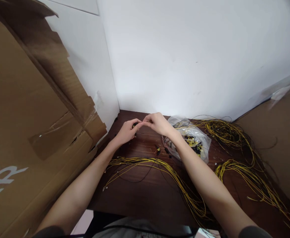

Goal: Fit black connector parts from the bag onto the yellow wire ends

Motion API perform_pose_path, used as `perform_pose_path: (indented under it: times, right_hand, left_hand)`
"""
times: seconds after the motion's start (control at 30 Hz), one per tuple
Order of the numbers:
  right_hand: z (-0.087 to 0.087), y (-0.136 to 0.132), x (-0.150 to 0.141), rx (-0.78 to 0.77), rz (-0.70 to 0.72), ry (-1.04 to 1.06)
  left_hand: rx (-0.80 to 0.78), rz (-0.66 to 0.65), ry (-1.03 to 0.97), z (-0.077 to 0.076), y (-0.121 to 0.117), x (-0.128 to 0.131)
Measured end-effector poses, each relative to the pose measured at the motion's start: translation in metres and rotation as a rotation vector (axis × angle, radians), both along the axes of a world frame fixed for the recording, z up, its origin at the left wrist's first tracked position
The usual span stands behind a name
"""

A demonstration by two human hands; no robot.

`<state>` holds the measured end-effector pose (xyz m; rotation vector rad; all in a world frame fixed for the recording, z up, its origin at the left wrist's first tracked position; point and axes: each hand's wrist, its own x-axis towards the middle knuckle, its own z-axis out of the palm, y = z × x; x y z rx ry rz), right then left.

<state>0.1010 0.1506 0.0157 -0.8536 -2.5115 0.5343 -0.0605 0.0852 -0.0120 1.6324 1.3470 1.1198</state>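
Observation:
Above the back of the dark wooden table (135,198), my left hand (127,131) is closed in a pinch, with a small black-and-yellow part (134,125) showing between its fingers. My right hand (158,123) is closed too, its fingertips meeting those of the left. A thin dark piece seems to lie in the right pinch, too small to name. Below both hands, a bundle of yellow and black wires (169,168) curves across the table. Loose small black and yellow parts (158,149) lie between the bundle and the hands.
A clear plastic bag (205,153) of black and yellow parts (193,142) lies beside my right forearm. Farther right are a wire coil (219,130) and another wire bundle (244,175). Cardboard stands at the left (36,109) and right (281,142); a white wall (184,59) closes the back.

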Motion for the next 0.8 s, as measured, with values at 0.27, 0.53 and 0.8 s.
perform_pose_path:
  times: [0.27,0.53,0.8]
  right_hand:
    - [0.008,0.016,0.024,-0.153,-0.024,-0.012]
    - [-0.001,0.049,0.068,-0.128,-0.296,0.031]
    - [-0.025,0.068,0.1,-0.069,-0.596,-0.09]
  left_hand:
    - [0.234,0.064,0.405,-0.003,0.016,-0.015]
    - [0.014,0.314,0.834,-0.006,0.057,-0.027]
    - [-0.049,0.4,0.945,-0.013,0.082,-0.032]
